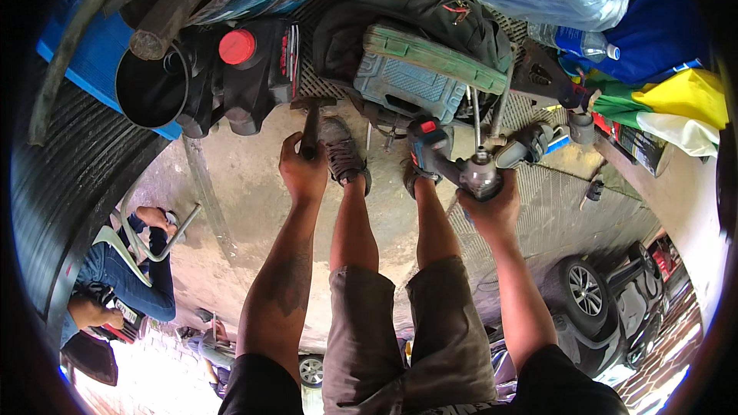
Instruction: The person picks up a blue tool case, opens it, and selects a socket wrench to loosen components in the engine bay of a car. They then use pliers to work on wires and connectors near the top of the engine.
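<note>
My left hand is closed around the handle of a hammer, its dark head pointing away from me. In my right hand is a cordless impact wrench, with a red-and-black battery on the end of its grip. A long metal extension bar lines up with the tool's front end; whether it is attached I cannot tell. Beyond both hands, a blue-and-green hard tool case lies tilted on a dark bag. My shoes stand on the concrete floor between the two hands.
At the far left are black containers, one with a red cap, and an open black canister. A water bottle and coloured cloths lie far right. A seated person is at left; a vehicle wheel is at right.
</note>
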`<control>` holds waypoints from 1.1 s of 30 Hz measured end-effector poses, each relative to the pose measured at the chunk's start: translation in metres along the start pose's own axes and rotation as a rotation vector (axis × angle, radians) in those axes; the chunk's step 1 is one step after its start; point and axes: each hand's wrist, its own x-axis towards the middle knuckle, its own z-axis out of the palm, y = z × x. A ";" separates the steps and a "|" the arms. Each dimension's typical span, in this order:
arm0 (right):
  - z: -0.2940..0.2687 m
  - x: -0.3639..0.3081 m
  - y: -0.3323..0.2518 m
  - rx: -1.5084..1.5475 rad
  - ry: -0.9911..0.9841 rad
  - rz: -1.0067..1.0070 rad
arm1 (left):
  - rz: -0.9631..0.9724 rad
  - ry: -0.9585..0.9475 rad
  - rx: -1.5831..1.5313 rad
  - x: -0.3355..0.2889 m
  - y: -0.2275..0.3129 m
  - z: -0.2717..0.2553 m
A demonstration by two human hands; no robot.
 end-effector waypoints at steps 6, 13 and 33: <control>-0.037 -0.014 0.025 -0.054 -0.003 0.246 | -0.120 -0.056 0.146 -0.023 -0.050 0.004; -0.050 -0.010 0.033 -0.039 -0.029 0.266 | -0.477 -0.316 0.145 -0.007 -0.055 0.005; -0.094 0.065 0.046 -0.133 0.150 0.170 | 0.155 -0.238 -0.023 0.020 0.044 0.032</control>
